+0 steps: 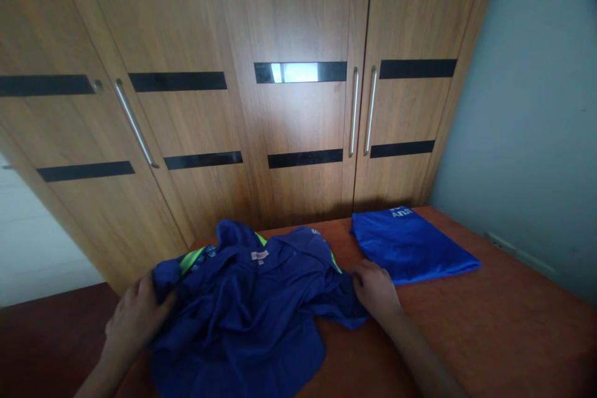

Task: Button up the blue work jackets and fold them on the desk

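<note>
A dark blue shirt (252, 311) with lime-green stripes and a pale neck label lies spread and wrinkled on the reddish-brown surface. At its left sleeve, my left hand (137, 314) has its fingers curled over the cloth, gripping it. My right hand (377, 289) is closed on the edge of the right sleeve, its fingertips partly hidden. Just beyond the right hand is a folded bright blue garment (415, 249) with white lettering near its far edge.
Behind the surface (489, 329) stands a tall wooden wardrobe (298, 118) with dark strips and metal handles (355, 112). A pale wall (527, 112) with a socket plate low down rises on the right.
</note>
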`<action>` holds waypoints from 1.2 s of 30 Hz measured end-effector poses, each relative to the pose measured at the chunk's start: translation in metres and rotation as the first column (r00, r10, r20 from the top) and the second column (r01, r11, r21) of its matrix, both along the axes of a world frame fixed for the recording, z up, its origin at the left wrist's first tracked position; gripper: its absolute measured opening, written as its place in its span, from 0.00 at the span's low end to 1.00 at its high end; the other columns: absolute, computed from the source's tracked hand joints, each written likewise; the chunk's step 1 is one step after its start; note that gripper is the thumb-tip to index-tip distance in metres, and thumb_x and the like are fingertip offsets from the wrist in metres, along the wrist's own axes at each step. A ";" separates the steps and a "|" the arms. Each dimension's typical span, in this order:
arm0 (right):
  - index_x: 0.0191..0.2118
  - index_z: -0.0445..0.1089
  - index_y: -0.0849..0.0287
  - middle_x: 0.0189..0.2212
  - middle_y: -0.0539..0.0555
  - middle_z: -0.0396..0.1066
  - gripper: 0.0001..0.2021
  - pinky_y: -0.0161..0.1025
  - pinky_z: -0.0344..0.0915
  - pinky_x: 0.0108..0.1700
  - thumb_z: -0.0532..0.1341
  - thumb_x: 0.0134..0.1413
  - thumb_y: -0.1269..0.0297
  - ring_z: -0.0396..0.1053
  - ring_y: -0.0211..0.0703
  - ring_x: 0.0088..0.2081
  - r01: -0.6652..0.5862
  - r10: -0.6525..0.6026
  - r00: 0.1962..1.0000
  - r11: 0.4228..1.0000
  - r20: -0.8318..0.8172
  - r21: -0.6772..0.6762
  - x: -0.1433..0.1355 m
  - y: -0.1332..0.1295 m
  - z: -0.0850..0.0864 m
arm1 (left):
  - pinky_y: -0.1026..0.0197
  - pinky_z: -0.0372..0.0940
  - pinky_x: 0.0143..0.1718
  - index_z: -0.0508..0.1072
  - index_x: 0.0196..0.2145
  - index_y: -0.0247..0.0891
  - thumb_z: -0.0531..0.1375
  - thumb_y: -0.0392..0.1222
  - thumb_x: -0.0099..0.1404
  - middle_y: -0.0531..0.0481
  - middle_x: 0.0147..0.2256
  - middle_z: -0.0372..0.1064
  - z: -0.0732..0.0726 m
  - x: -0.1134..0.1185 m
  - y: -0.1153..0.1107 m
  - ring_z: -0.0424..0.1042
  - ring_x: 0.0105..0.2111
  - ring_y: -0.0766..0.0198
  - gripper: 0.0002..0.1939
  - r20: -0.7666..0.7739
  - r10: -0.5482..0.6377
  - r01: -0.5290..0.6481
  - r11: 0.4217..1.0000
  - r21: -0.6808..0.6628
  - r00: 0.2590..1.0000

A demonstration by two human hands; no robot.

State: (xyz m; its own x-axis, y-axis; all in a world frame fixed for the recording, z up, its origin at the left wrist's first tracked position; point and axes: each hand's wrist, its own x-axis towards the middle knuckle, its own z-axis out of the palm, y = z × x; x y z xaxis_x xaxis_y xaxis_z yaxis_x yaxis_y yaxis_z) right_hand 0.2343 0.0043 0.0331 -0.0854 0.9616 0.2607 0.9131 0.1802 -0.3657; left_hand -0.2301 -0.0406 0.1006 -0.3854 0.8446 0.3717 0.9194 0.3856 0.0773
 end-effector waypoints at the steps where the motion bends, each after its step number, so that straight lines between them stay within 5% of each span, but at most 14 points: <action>1: 0.37 0.74 0.55 0.37 0.56 0.73 0.12 0.41 0.60 0.46 0.54 0.54 0.74 0.69 0.48 0.43 -0.014 0.016 0.999 0.999 -0.039 0.032 -0.001 0.001 0.003 | 0.42 0.66 0.41 0.60 0.54 0.41 0.53 0.48 0.62 0.40 0.47 0.72 0.001 0.008 -0.001 0.69 0.48 0.37 0.22 -0.042 0.019 -0.018 1.000 0.021 0.999; 3: 0.40 0.73 0.55 0.39 0.56 0.72 0.13 0.41 0.61 0.48 0.53 0.56 0.73 0.68 0.47 0.44 -0.061 0.076 0.990 0.991 -0.121 0.121 -0.006 0.005 0.012 | 0.41 0.61 0.49 0.55 0.58 0.40 0.51 0.47 0.63 0.39 0.55 0.65 0.008 0.028 0.000 0.62 0.55 0.38 0.26 -0.106 -0.025 0.037 0.993 0.111 0.994; 5: 0.42 0.72 0.56 0.41 0.56 0.72 0.12 0.41 0.61 0.49 0.53 0.57 0.70 0.67 0.47 0.45 -0.118 0.153 0.973 0.973 -0.173 0.199 -0.016 0.009 0.027 | 0.46 0.56 0.56 0.55 0.58 0.35 0.48 0.45 0.64 0.38 0.58 0.60 0.019 0.048 0.007 0.59 0.58 0.45 0.26 -0.159 -0.195 0.216 0.968 0.126 0.968; 9: 0.46 0.71 0.56 0.42 0.56 0.72 0.12 0.40 0.60 0.51 0.54 0.60 0.65 0.67 0.46 0.46 -0.239 0.270 0.956 0.945 -0.119 0.224 -0.051 0.020 0.065 | 0.55 0.56 0.56 0.65 0.54 0.34 0.46 0.47 0.67 0.40 0.54 0.65 0.029 0.076 0.033 0.65 0.53 0.53 0.22 -0.081 -0.464 0.460 0.885 -0.068 0.882; 13: 0.45 0.72 0.58 0.44 0.59 0.71 0.13 0.43 0.61 0.51 0.54 0.62 0.60 0.67 0.49 0.49 -0.327 0.324 0.945 0.941 0.043 0.090 -0.094 0.037 0.091 | 0.53 0.61 0.50 0.68 0.52 0.38 0.50 0.44 0.65 0.41 0.49 0.70 0.020 0.081 0.051 0.70 0.48 0.52 0.19 -0.032 -0.439 0.421 0.878 -0.228 0.898; 19: 0.49 0.68 0.60 0.49 0.58 0.68 0.15 0.48 0.66 0.48 0.58 0.61 0.58 0.68 0.49 0.47 -0.334 0.335 0.940 0.942 0.069 -0.034 -0.131 0.058 0.094 | 0.53 0.63 0.46 0.72 0.44 0.37 0.51 0.42 0.65 0.39 0.44 0.72 0.004 0.060 0.049 0.72 0.45 0.51 0.15 -0.079 -0.387 0.350 0.891 -0.288 0.919; 24: 0.50 0.66 0.56 0.50 0.56 0.67 0.13 0.49 0.69 0.45 0.59 0.61 0.61 0.68 0.47 0.46 -0.300 0.302 0.953 0.952 0.023 -0.059 -0.120 0.055 0.096 | 0.54 0.64 0.44 0.73 0.39 0.37 0.48 0.41 0.66 0.40 0.42 0.73 0.003 0.047 0.040 0.73 0.44 0.52 0.14 -0.065 -0.368 0.333 0.893 -0.302 0.928; 29: 0.50 0.67 0.56 0.46 0.56 0.70 0.13 0.46 0.69 0.44 0.60 0.60 0.63 0.70 0.46 0.44 -0.246 0.245 0.969 0.967 -0.020 -0.059 -0.094 0.052 0.103 | 0.48 0.66 0.38 0.72 0.41 0.35 0.43 0.45 0.68 0.35 0.38 0.74 0.017 0.048 0.035 0.75 0.39 0.44 0.20 -0.076 -0.333 0.299 0.909 -0.289 0.940; 33: 0.50 0.70 0.57 0.34 0.57 0.77 0.18 0.43 0.67 0.43 0.61 0.51 0.71 0.74 0.48 0.38 -0.197 0.196 0.977 0.980 -0.089 -0.008 -0.073 0.060 0.125 | 0.49 0.66 0.41 0.69 0.50 0.38 0.45 0.47 0.67 0.38 0.40 0.75 0.046 0.062 0.035 0.75 0.40 0.47 0.21 -0.039 -0.343 0.329 0.923 -0.199 0.938; 36: 0.48 0.73 0.58 0.28 0.54 0.77 0.16 0.39 0.68 0.38 0.57 0.53 0.69 0.75 0.44 0.33 -0.188 0.193 0.965 0.981 -0.178 0.042 -0.053 0.065 0.153 | 0.56 0.66 0.39 0.67 0.55 0.39 0.49 0.44 0.64 0.42 0.43 0.75 0.080 0.077 0.036 0.75 0.37 0.54 0.23 0.226 -0.462 0.478 0.878 -0.016 0.858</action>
